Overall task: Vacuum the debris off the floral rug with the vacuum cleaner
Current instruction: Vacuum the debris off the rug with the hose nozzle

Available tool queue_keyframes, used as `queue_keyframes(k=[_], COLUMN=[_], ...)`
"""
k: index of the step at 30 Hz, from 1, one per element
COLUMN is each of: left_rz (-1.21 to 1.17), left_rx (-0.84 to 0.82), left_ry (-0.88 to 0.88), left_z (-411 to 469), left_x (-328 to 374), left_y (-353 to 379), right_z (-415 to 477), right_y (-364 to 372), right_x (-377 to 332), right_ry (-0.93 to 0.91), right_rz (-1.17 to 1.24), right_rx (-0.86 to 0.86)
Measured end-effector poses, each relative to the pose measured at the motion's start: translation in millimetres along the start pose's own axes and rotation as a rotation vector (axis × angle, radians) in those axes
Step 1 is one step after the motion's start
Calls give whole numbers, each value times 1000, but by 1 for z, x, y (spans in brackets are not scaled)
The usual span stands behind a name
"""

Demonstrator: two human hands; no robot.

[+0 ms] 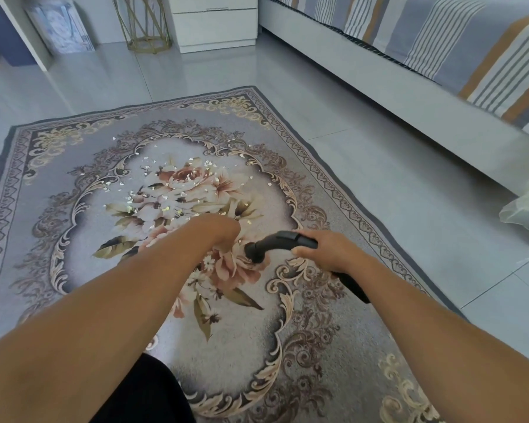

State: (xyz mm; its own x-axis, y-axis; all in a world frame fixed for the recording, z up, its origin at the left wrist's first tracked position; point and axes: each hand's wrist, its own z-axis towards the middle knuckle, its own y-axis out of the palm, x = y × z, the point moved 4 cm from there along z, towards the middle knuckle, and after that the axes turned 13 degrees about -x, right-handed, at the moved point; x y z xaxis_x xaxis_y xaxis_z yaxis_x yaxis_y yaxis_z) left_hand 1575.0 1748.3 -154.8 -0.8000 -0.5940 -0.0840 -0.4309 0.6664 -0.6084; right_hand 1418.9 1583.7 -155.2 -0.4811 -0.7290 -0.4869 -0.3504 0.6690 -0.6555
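Debris (168,186), pale shiny flakes, lies scattered over the central bouquet of the floral rug (290,337), mostly on the far half of the medallion. A few flecks sit close to the hands.

In the head view, the right hand (324,250) has its fingers wrapped round the black vacuum cleaner handle (275,239). The handle's long axis runs from near right, under the forearm, up and over to a round end that dips toward the rug at the left. No wand or floor nozzle shows on that end.

The left hand (219,232) hangs bent at the wrist just left of the handle's end. Its fingers are hidden below the wrist, so I cannot tell how they lie. The debris is farther off and to the left of the handle's end, and the left hand is the nearer to it.

No brand or writing can be read. The print on the bag (60,25) leaning at far left is too blurred.
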Motion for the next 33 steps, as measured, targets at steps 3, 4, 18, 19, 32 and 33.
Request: queue_keyframes(k=[3,4,18,19,32,33], left_rz=[-17,-19,-27,-25,-266,-283], left_rx=[1,7,-19,-12,19,27], left_ry=[-15,-21,-18,-25,-54,-71], left_z=[2,2,4,4,17,20], left_x=[2,3,-1,-2,-34,-38], left_y=[-1,-2,0,0,-23,-26], right_z=[18,24,23,30,42,48], right_y=[-4,-3,-13,-12,-37,-41], right_x=[-4,-4,-26,-32,-33,-35], right_ry=[28,43,17,10,71,77], right_rz=[8,11,19,12,-62,-49], right_rx=[57,73,64,82,79,114])
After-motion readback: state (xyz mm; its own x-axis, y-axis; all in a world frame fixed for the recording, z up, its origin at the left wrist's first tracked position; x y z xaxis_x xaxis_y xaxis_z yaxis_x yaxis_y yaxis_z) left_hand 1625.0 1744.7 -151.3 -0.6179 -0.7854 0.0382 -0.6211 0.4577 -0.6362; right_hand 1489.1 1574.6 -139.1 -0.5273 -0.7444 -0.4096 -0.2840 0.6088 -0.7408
